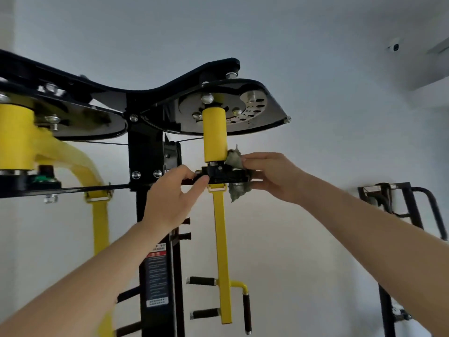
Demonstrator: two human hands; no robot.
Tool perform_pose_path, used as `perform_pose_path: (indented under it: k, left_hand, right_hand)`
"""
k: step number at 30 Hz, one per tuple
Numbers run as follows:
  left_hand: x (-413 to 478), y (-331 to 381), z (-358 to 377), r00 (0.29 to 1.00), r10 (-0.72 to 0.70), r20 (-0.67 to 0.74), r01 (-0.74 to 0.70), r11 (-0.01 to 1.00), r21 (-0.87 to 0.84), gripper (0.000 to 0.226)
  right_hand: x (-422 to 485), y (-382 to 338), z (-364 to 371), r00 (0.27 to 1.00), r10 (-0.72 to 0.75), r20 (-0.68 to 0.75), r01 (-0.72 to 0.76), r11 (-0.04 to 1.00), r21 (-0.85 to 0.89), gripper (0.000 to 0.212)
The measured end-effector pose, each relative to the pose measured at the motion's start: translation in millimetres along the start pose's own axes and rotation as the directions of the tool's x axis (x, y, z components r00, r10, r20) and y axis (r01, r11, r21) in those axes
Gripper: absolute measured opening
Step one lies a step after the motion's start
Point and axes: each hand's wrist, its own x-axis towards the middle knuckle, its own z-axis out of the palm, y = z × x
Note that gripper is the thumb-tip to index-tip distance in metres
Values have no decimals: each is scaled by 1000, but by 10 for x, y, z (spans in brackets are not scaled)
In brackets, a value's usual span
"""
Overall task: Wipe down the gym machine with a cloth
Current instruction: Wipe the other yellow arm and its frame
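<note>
Pinched crumpled grey-green cloth [234, 158] in right hand [269, 177] fingers at three o'clock of the gym machine's [145, 152] smooth yellow cylinder [215, 137], with left hand [170, 203] fingers gripping the black metal bracket [224, 176] at nine o'clock.

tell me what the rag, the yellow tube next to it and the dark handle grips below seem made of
The rag: soft woven fabric, grey-green, crumpled into folds in the right hand. The yellow tube: probably painted or coated metal, smooth with an even satin sheen. The handle grips: likely rubber or foam, dull, dark and textured, with shiny metal end caps.
</note>
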Motion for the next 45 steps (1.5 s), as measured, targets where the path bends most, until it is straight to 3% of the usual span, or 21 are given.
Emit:
perform_pose_path:
  k: [3,9,13,17,23,31,37,41,45]
  left_hand:
    - [30,191,-6,998,-56,-9,57,996,67,45]
    - [75,578,54,983,-181,-20,182,982,42,34]
    - [139,745,110,972,-235,-16,234,951,201,41]
    - [137,740,105,971,-238,-22,236,941,241,53]
    - [122,694,125,975,-218,-45,222,948,229,56]
    - [158,649,84,975,-222,1,216,950,224,67]
    - [108,619,148,982,-184,-42,188,964,187,60]
    - [98,624,135,982,-182,-41,186,967,173,54]
    - [104,695,123,973,-230,-31,232,956,180,47]
  right_hand:
    - [130,95,-51,998,3,57,-6,998,67,26]
    - [301,369,-36,984,79,157,-113,968,223,34]
    - [296,408,-21,982,86,167,-126,961,247,26]
    - [275,367,-86,995,21,97,-36,988,149,22]
    - [424,215,-136,950,-186,-250,211,975,74,30]
    - [529,-203,212,887,-450,-100,444,893,-72,3]
    - [547,116,119,893,-428,-142,408,901,-150,25]
    - [551,170,-12,911,-412,2,374,825,-423,23]
    - [569,64,-46,828,-537,-163,459,815,-355,33]
